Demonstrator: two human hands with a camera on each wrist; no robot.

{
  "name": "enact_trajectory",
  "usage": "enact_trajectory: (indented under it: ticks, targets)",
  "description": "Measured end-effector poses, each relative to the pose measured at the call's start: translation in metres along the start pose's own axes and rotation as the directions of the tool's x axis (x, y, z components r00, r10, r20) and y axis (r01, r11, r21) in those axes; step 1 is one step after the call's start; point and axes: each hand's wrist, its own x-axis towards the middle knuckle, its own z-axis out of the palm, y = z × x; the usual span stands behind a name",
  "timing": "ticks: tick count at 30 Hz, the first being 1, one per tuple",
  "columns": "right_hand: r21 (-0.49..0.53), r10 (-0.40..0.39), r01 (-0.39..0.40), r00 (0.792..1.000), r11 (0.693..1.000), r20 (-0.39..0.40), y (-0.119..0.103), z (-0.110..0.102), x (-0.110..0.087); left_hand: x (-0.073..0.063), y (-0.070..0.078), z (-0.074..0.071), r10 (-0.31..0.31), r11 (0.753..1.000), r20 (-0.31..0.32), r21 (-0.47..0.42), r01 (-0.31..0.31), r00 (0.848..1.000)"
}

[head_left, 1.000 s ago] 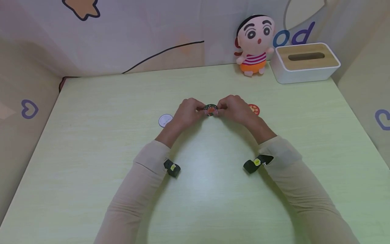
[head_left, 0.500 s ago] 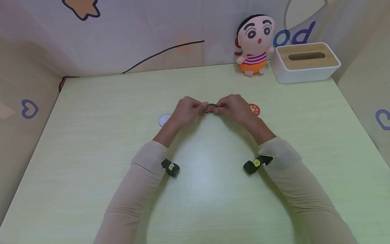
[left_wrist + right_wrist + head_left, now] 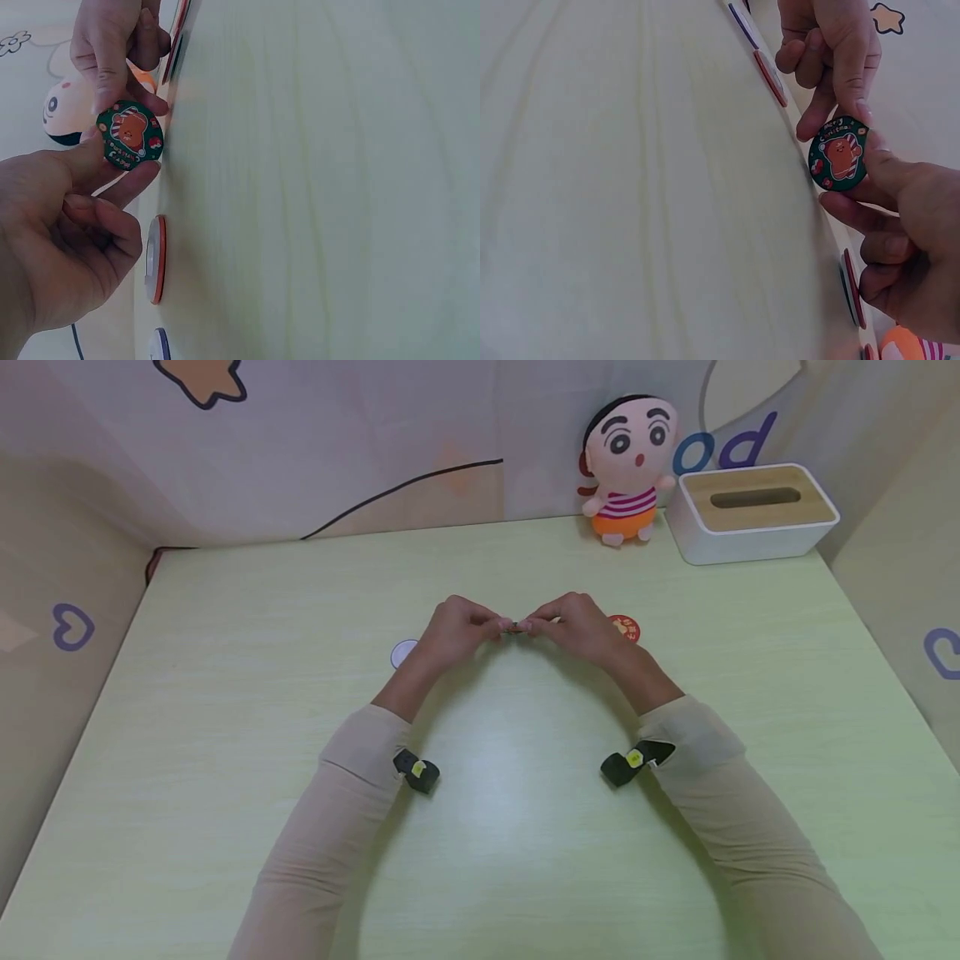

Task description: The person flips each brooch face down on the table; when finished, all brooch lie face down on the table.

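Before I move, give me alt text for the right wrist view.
Right hand and left hand pinch a round green badge showing an orange figure. Pale tabletop fills the left, with other discs lying on it; part of a plush doll shows bottom right.

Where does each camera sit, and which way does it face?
Head: worn on the person's head, facing forward and down at the pale green table; both beige sleeves, the left hand and the right hand show.
Left wrist: on the left wrist, facing that hand's work, a round dark-green disc with an orange cartoon figure; left hand nearer, right hand beyond.
Right wrist: on the right wrist, facing the same disc; right hand nearer, left hand beyond.
Shared: both wrist views show the disc's printed face and both hands.
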Motion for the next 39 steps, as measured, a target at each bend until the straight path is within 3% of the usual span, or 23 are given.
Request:
enact_trajectory:
  ticks: [7,21,39]
  targets:
    - [-0.05,0.055,-0.052,0.997,0.997,0.048,-0.0033,0.0011,0.0021,0.0019,-0.0007,0.0015,-0.039,0.998,0.032,0.05,0.038,0.999]
    - [-0.157,0.09,-0.084,0.995,0.984,0.031,-0.0057,0.006,0.0045,0.0032,-0.0004,0.006,0.047,0.982,0.009,0.184,-0.047,0.999]
    - [-0.187,0.084,-0.077,0.996,0.979,0.03,-0.0103,0.0077,0.0035,-0.0015,0.0028,0.0073,0.045,0.96,0.011,0.275,-0.046,0.999]
